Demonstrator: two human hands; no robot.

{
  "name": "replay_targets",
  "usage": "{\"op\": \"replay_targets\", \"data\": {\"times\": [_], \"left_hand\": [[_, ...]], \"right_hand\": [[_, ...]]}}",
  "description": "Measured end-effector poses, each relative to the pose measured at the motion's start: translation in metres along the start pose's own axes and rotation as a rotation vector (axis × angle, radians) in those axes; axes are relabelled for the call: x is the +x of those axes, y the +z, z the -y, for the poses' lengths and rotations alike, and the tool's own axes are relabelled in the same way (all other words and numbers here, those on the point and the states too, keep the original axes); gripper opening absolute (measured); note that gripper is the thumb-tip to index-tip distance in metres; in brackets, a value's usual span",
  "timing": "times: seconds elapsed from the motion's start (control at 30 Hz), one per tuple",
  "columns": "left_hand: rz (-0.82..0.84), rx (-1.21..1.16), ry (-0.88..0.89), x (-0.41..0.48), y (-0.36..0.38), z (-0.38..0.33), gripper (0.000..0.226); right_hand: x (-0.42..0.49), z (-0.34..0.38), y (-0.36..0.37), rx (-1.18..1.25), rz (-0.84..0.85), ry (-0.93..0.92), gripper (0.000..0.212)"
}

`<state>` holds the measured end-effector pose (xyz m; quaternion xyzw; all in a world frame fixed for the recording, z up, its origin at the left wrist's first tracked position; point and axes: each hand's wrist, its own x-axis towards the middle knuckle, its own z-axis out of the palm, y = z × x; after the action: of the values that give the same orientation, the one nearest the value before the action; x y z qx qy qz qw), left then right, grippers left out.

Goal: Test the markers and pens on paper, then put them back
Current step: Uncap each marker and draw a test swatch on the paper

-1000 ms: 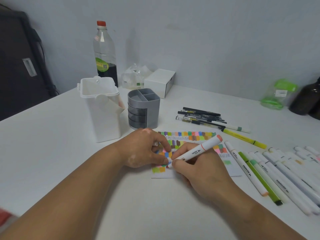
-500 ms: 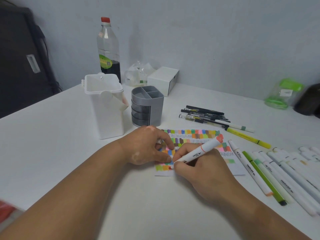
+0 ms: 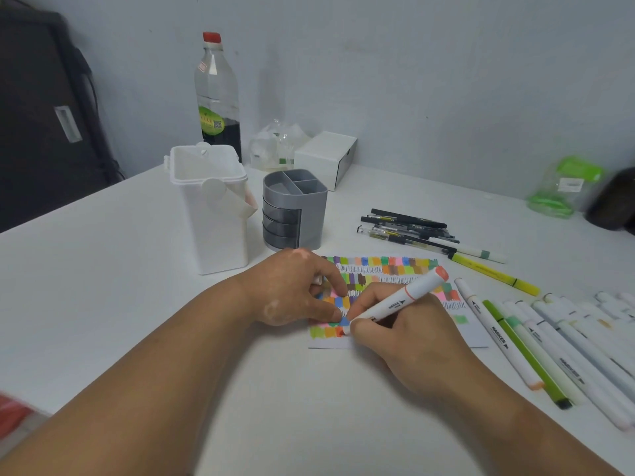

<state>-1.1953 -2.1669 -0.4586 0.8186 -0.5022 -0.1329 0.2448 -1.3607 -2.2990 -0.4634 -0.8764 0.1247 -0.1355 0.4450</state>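
Right hand grips one smooth white cylindrical marker, tip on the single swatch-covered paper; left hand presses it, fingers bent, hold unclear.

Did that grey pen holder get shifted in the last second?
No. The grey pen holder stands just as before, beside the white tub and behind the paper; only the camera view shifted.

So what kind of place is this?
Probably a home desk or study corner: a white table against a plain wall, a grey pen organiser, and a bottle among household clutter.
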Motion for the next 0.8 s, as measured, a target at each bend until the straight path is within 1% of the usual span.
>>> {"op": "replay_targets", "data": {"times": [0.07,0.2,0.33,0.43,0.53,0.6,0.7,0.77,0.8], "left_hand": [[0.003,0.009,0.004,0.0001,-0.0003,-0.0005,0.019],[0.009,0.001,0.01,0.0,-0.0002,-0.0009,0.018],[0.008,-0.002,0.004,0.0,-0.0004,-0.0016,0.018],[0.003,-0.011,-0.007,0.0002,-0.0004,-0.0017,0.018],[-0.001,-0.004,-0.009,-0.0002,-0.0007,-0.0019,0.019],[0.002,-0.011,-0.005,-0.0007,-0.0007,-0.0016,0.019],[0.001,-0.01,-0.004,-0.0004,0.0005,0.0007,0.019],[-0.017,-0.014,0.001,-0.0002,0.0009,0.0026,0.024],[-0.045,-0.029,0.003,-0.0006,0.0004,0.0036,0.028]], "right_hand": [[0.0006,-0.0009,0.0001,-0.022,-0.027,0.002,0.011],[0.0013,0.0001,-0.0013,-0.009,0.013,0.02,0.01],[0.0014,-0.0006,-0.0012,-0.028,-0.035,0.026,0.012],[0.001,0.0018,-0.0027,-0.032,0.014,0.034,0.011],[0.0012,0.0012,-0.0023,-0.036,-0.029,0.029,0.011],[0.0015,0.0015,-0.0029,-0.04,-0.023,0.028,0.011],[0.0006,0.0027,-0.0037,-0.025,0.008,0.026,0.003],[0.0007,0.0022,-0.0054,0.06,-0.072,0.036,0.004],[0.002,0.0019,-0.0089,0.164,-0.139,0.064,0.004]]}}
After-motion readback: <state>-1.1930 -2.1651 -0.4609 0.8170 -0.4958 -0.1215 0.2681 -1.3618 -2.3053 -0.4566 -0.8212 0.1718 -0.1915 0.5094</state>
